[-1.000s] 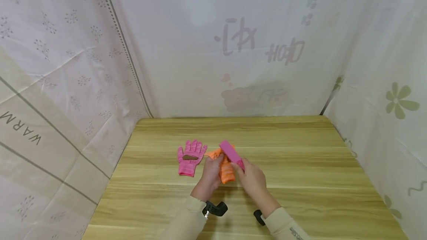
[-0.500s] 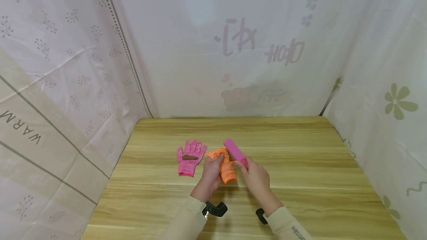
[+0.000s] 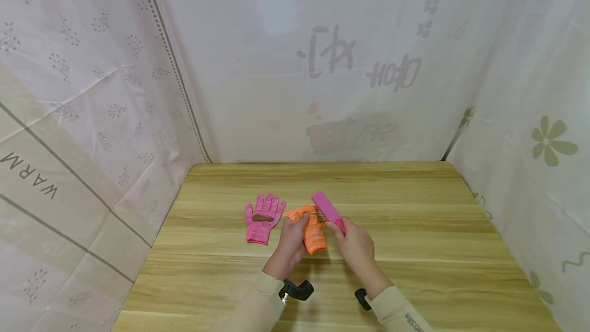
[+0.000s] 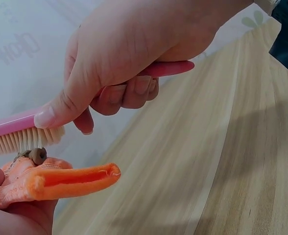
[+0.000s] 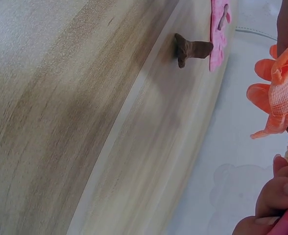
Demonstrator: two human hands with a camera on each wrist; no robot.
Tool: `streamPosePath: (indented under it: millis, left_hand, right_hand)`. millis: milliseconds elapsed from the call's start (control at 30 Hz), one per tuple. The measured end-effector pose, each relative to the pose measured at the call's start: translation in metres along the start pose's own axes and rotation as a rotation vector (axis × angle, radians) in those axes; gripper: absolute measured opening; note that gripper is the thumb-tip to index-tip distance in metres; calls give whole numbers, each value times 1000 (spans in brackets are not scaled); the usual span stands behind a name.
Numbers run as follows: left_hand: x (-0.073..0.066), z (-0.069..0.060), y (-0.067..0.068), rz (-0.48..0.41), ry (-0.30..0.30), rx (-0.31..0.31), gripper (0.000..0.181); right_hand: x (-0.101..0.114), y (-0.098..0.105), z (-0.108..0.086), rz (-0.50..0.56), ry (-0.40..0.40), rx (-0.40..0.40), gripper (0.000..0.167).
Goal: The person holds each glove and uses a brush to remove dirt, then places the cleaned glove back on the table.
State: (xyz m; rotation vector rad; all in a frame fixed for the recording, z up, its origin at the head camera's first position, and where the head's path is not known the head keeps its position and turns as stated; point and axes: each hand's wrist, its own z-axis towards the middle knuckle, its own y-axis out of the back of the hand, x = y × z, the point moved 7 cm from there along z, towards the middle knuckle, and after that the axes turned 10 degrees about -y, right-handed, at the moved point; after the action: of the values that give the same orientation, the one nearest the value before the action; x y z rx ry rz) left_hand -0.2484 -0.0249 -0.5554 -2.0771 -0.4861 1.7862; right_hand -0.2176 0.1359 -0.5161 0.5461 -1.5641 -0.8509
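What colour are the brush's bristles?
The bristles are pale cream, seen best in the left wrist view.

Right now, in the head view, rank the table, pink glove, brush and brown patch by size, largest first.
1. Table
2. Pink glove
3. Brush, visible part; the right hand covers some
4. Brown patch

Brush (image 3: 328,209) in 1 high, 2 close views

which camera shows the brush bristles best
The left wrist view: the bristles show large and side-on, though the left edge cuts the brush off. The head view shows mainly the brush's pink back with a sliver of bristles; the right wrist view catches only a few at its right edge.
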Motion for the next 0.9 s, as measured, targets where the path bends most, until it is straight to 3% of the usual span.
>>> streamPosePath:
  millis: [200,367,500,700,900]
  left_hand:
    - [-1,0,-1,8,-19,18,33]
    - [-3,1,-5,-5,-27,29,26]
    - [-4,1,-6,-8,-29,24,21]
    - [-7,-3,-9,-27,-25,39,27]
    - [-9,-5,-12,-15,-40,64,34]
  right_hand:
    - [-1,-2,1,44,-7,9,42]
    - [0,-4,0,177,-37,59,45]
    - [7,-2,-2,233,-36,48,43]
    - [18,-7,-6,166,7,75,41]
    - [17,-8,-7,55,25,26,37]
